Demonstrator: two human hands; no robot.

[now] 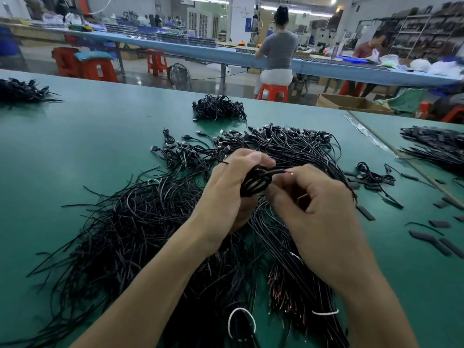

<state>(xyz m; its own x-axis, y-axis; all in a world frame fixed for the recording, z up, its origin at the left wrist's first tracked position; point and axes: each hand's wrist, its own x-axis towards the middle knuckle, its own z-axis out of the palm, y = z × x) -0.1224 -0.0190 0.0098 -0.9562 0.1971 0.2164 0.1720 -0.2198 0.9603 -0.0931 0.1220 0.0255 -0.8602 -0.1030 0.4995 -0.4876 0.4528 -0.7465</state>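
Note:
My left hand grips a coiled black cable above a big heap of loose black USB cables on the green table. The coil's free end sticks out to the right and shows a red wire tip. My right hand pinches that end close to the coil, fingers curled. Beneath both hands lie long black cables with USB plugs toward the far side and bare red-tipped ends near me.
A small tied cable bundle lies farther back, another pile at the far left, more cables at the right. Short black sleeve pieces lie scattered at the right. Two people sit at a blue bench behind.

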